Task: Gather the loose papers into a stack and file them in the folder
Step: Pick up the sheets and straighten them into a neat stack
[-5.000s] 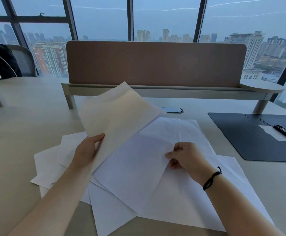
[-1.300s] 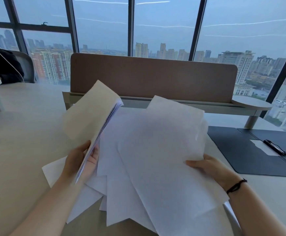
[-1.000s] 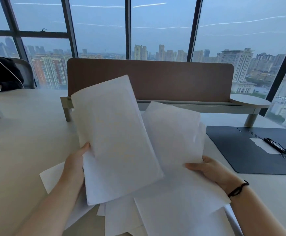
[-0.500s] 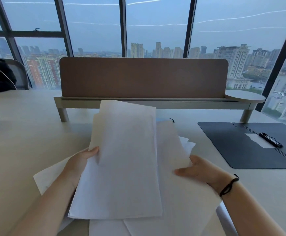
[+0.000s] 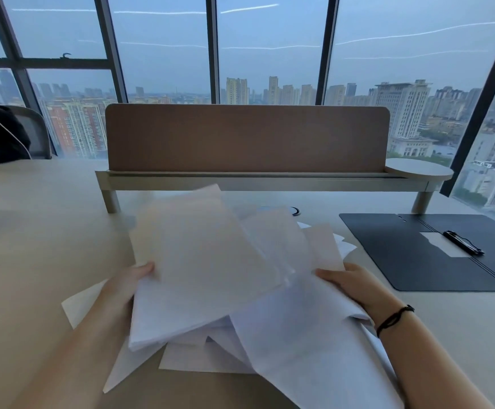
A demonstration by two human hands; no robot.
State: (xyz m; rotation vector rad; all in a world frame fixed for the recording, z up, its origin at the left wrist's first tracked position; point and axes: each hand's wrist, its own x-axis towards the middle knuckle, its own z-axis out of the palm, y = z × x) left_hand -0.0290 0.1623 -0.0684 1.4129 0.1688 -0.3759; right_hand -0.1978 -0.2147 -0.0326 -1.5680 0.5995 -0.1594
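Note:
Several white papers (image 5: 210, 270) lie in a loose, fanned heap on the pale desk in front of me. My left hand (image 5: 122, 286) grips the left edge of a raised bunch of sheets, thumb on top. My right hand (image 5: 349, 280), with a black band at the wrist, holds the right side of the heap, fingers partly under the sheets. More sheets (image 5: 299, 349) spread flat beneath, toward me. The dark folder (image 5: 402, 261) lies open at the right, with a black clip (image 5: 463, 242) on its inner spine.
A brown divider panel (image 5: 246, 137) on a raised shelf runs across the back of the desk (image 5: 33, 246). A cable port (image 5: 295, 211) sits just behind the papers. A chair with a dark garment (image 5: 1, 137) stands at far left. Windows lie behind.
The bunch in my left hand has tilted to the right over the heap, blurred by motion. My right hand has stayed at the right edge of the sheets.

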